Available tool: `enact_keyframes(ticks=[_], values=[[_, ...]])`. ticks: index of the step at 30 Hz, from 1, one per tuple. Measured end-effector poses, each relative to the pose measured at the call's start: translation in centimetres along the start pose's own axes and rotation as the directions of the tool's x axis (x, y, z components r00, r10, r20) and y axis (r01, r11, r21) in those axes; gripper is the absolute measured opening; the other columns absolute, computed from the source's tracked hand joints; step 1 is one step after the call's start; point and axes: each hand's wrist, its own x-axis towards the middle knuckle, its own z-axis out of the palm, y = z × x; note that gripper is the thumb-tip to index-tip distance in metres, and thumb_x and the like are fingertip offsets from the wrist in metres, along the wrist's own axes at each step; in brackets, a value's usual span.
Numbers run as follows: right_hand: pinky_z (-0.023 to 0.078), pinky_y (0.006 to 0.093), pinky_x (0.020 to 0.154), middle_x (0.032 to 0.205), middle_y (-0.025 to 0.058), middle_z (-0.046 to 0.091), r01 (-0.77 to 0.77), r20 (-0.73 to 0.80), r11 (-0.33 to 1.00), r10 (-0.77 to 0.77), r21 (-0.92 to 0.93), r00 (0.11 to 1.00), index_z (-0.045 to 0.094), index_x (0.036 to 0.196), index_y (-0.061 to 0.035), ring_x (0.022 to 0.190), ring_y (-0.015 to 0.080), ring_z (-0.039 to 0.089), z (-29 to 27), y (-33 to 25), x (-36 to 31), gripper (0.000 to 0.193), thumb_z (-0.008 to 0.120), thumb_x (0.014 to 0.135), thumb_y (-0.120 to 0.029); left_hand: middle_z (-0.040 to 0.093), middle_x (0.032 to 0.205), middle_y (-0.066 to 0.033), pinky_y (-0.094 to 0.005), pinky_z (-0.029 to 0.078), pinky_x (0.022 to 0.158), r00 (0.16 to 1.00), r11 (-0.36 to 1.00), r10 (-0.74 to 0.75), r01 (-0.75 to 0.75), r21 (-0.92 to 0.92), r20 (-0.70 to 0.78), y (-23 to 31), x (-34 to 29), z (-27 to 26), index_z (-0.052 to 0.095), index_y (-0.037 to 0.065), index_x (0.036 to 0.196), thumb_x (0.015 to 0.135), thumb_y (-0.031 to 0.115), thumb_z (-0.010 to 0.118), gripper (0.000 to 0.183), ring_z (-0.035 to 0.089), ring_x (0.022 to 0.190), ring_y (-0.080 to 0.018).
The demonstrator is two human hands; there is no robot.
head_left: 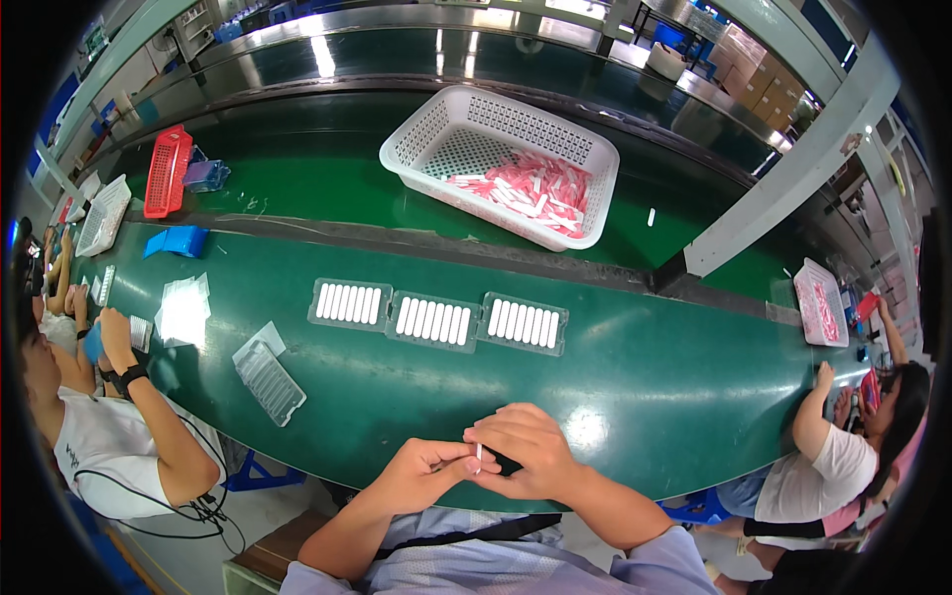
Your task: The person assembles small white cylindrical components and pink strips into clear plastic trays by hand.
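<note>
Pinched between the fingertips of the left hand and the right hand, just above the near edge of the green belt, a small white strip is held; it could be dropped if either pinch loosens. Three clear trays are filled with white strips, a fourth tray looks empty, and the white basket is part-filled with pink-and-white strips.

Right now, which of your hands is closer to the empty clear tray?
Left. My left hand is just right of and below the empty clear tray; my right hand sits farther right, beyond the left.

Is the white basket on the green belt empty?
No. The white basket holds a pile of pink and white strips in its right part.
</note>
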Motion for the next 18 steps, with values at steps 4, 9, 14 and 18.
enact_keyframes(ticks=[4,9,14,18], values=[[0.054,0.0390,0.088,0.102,0.0068,0.077,-0.136,-0.096,0.989,0.142,0.064,0.985,0.074,0.116,-0.0073,0.093,0.0266,0.074,-1.0,0.4,0.3,0.051,0.094,0.072,-0.023,0.072,0.130,-0.0156,-0.0362,0.055,0.100,0.946,0.913,0.264,-0.183,0.364,-0.186,3.1,-1.4,-0.9,0.067,-0.001,0.132,0.099,0.010,0.070,0.035,0.069,0.117,-0.0241],[0.050,0.0436,0.107,0.137,0.0185,0.065,-0.325,-0.357,0.944,0.323,0.056,0.876,0.069,0.125,-0.0028,0.128,0.0346,0.063,-4.0,2.7,0.6,0.060,0.093,0.071,-0.013,0.057,0.148,-0.0207,-0.0474,0.033,0.122,0.689,0.222,0.589,0.365,0.904,-0.423,6.4,-5.9,-10.9,0.066,0.003,0.132,0.079,-0.011,0.056,0.056,0.047,0.144,-0.0407],[0.030,0.0475,0.124,0.167,0.0331,0.023,-0.520,-0.137,0.690,0.658,0.504,0.740,0.065,0.134,-0.0012,0.157,0.0414,0.026,-5.0,5.6,-0.7,0.056,0.086,0.082,-0.007,0.041,0.162,-0.0218,-0.0517,0.020,0.128,0.846,0.234,0.294,0.388,0.891,-0.445,5.2,-9.4,-14.7,0.062,0.004,0.141,0.073,-0.018,0.048,0.073,0.027,0.156,-0.0430],[0.029,0.0453,0.124,0.166,0.0397,0.013,-0.533,0.043,0.484,0.711,0.694,0.702,0.065,0.133,0.0029,0.158,0.0376,0.021,-6.2,5.2,0.0,0.048,0.080,0.087,0.002,0.046,0.160,-0.0191,-0.0528,0.030,0.123,0.888,0.217,0.267,0.322,0.921,-0.374,6.5,-10.2,-12.4,0.067,0.007,0.136,0.069,-0.018,0.060,0.072,0.036,0.150,-0.0443]])
